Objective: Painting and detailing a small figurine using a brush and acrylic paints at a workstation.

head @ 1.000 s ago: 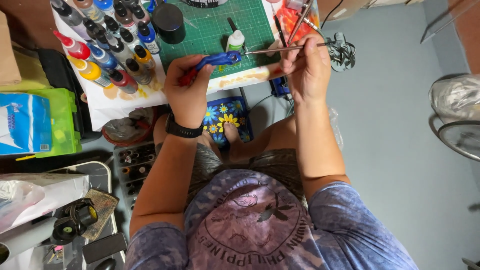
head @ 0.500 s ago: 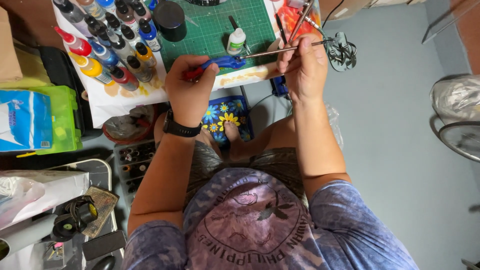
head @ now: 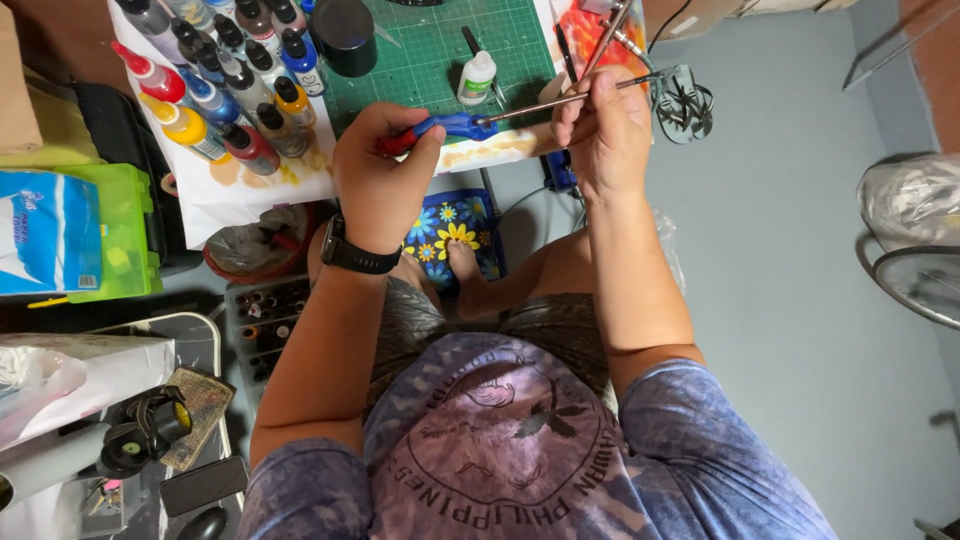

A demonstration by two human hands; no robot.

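My left hand (head: 385,170), with a black watch on its wrist, grips a tool with a blue and red handle (head: 450,127) over the front edge of a green cutting mat (head: 430,60). My right hand (head: 600,140) pinches a thin metal rod (head: 540,103) that meets the tool's tip. At the rod's far end, just right of that hand, sits a dark tangled wire piece (head: 685,105). A small white glue bottle (head: 478,78) stands on the mat behind the tool.
Several paint bottles (head: 220,70) and a black jar (head: 345,35) stand on stained white paper (head: 250,185) at the left. A green box (head: 125,230) with a blue tissue pack (head: 40,235) lies further left. A wire fan guard (head: 915,270) is at the right. My foot rests on a blue floral mat (head: 450,235).
Both hands have stayed almost in place, shifting only slightly while still holding the tool and the rod together.
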